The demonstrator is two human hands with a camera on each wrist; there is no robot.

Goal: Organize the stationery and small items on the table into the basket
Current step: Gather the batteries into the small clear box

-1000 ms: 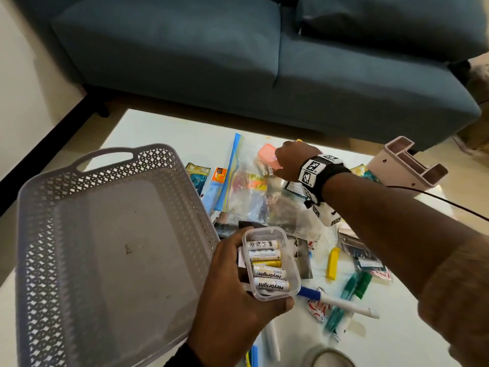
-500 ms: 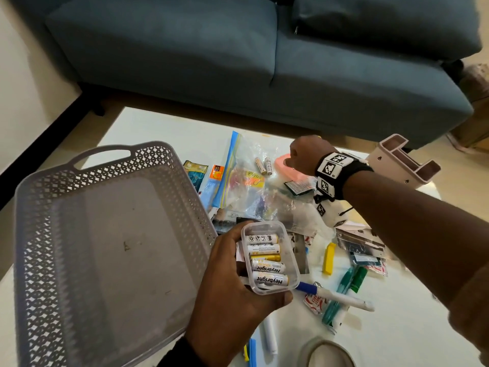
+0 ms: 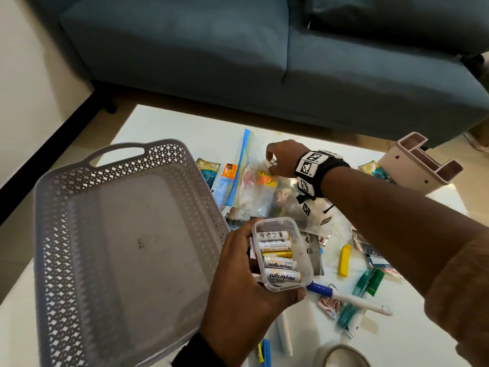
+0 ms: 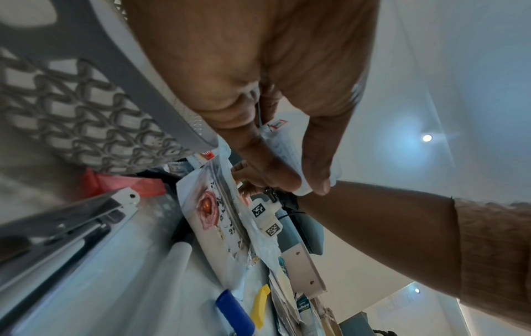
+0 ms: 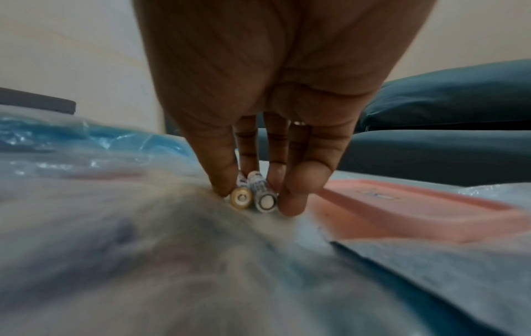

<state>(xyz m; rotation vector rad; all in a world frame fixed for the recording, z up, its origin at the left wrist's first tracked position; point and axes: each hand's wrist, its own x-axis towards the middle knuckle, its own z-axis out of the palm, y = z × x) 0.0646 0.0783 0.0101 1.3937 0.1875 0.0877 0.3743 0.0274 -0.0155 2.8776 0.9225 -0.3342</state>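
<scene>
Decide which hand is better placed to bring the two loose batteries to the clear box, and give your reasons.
Right. The right hand already pinches the two batteries on the plastic bag. The left hand is occupied holding the clear battery box beside the basket, so it probably only needs to steady the box.

Likely a home: blue sofa (image 3: pixel 264 56) behind low table (image 3: pixel 185 128).

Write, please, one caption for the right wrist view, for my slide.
Right hand pinches two loose batteries together on a clear plastic bag, pink case beside.

Soft indoor light, ceiling-lamp glare, blurred wrist-view foregrounds.
</scene>
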